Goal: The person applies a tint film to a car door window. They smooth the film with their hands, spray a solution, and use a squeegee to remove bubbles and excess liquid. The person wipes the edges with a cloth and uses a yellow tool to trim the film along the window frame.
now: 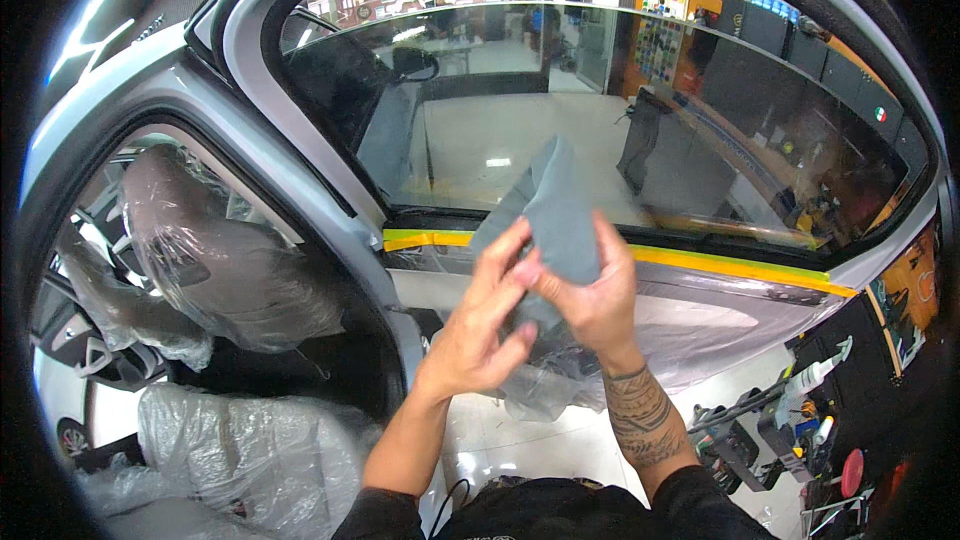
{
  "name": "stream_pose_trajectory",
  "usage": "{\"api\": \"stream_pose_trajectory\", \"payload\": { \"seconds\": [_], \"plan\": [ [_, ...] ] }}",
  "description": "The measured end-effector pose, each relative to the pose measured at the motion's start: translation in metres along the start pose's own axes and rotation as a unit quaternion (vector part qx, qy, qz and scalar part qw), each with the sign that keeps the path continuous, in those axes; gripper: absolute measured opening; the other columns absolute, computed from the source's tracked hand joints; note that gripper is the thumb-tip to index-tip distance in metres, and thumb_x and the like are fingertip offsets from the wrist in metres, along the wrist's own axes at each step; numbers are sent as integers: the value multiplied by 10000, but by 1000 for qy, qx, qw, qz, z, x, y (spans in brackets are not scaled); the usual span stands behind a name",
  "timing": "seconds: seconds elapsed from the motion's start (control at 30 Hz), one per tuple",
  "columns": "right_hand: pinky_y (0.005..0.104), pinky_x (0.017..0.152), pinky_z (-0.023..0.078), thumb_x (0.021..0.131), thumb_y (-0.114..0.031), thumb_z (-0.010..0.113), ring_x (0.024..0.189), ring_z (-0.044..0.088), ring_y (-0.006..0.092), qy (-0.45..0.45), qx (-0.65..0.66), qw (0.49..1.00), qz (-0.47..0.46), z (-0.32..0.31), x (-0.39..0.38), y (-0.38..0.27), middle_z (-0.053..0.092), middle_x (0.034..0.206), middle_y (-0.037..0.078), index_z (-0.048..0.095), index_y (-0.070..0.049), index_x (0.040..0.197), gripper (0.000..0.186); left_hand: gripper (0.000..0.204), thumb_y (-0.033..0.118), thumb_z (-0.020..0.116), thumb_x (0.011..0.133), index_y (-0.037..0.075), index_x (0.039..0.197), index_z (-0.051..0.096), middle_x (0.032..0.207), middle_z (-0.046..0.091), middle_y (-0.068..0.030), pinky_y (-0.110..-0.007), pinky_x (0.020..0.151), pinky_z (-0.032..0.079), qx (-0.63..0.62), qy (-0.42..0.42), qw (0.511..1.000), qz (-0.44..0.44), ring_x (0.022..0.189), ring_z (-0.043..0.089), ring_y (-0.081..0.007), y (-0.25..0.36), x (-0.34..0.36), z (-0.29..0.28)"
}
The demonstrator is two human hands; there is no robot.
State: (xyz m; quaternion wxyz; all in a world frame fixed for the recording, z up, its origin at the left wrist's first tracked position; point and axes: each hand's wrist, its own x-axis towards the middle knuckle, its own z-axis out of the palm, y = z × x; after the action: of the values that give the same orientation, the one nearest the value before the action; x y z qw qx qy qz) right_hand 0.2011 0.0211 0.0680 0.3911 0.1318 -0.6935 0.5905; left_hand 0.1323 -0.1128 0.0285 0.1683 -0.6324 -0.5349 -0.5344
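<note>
Both of my hands grip a grey folded cloth [553, 220], raised in front of the car door's window [750, 150]. My left hand [480, 320] has its fingertips on the lower left of the cloth, and my right hand [590, 300] pinches it from the right with the thumb forward. Yellow tape [715, 269] runs along the door just under the window's black seal. The door panel [690, 310] below is covered in clear plastic. The cloth hides part of the tape and glass, and some of my fingertips are out of sight behind it.
At left is the open car body [130, 90] with plastic-wrapped seats [220, 270]. At lower right stand a tool holder [745, 445] on a tiled floor [500, 450] and a red stool [852, 470]. A dark bench with boards [880, 320] is beyond the door.
</note>
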Motion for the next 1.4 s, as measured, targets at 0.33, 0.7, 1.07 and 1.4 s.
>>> {"api": "stream_pose_trajectory", "payload": {
  "seconds": [0.33, 0.7, 1.07, 1.4],
  "plan": [
    [240, 683, 439, 719, -154, 722, 745, 536, 73, 101, 94, 988, 71, 11, -24, 48, 609, 770, -1, 619, 4, 847, 228, 181, 148, 538, 925, -14, 907, 617, 693, 563, 11, -245, 600, 391, -29, 182, 944, -274, 643, 456, -96, -23, -32, -6],
    [337, 569, 482, 809, -284, 691, 580, 606, 177, 268, 21, 958, -103, 45, 72, 9, 654, 667, 75, 659, -6, 807, 279, 392, 131, 490, 941, 10, 1301, 394, 1229, 487, -171, -297, 720, 544, 13, 391, 899, -197, 942, 594, -226, -12, -15, -43],
    [326, 744, 479, 732, -392, 757, 826, 602, 204, 137, -131, 946, 264, -280, -226, 28, 638, 864, 101, 651, -3, 968, 468, 246, 236, 588, 907, -4, 882, 537, 556, 475, -58, -298, 476, 410, 17, 127, 950, -285, 461, 434, -137, -17, -142, 84],
    [305, 797, 446, 809, -218, 709, 926, 555, 173, 709, -223, 611, 271, -811, -581, 42, 606, 1061, 105, 521, 80, 1150, 491, 309, 240, 609, 893, 20, 1103, 553, 947, 612, -96, -279, 622, 482, -47, -225, 692, -684, 777, 583, -158, 48, -333, 252]
  ]
}}
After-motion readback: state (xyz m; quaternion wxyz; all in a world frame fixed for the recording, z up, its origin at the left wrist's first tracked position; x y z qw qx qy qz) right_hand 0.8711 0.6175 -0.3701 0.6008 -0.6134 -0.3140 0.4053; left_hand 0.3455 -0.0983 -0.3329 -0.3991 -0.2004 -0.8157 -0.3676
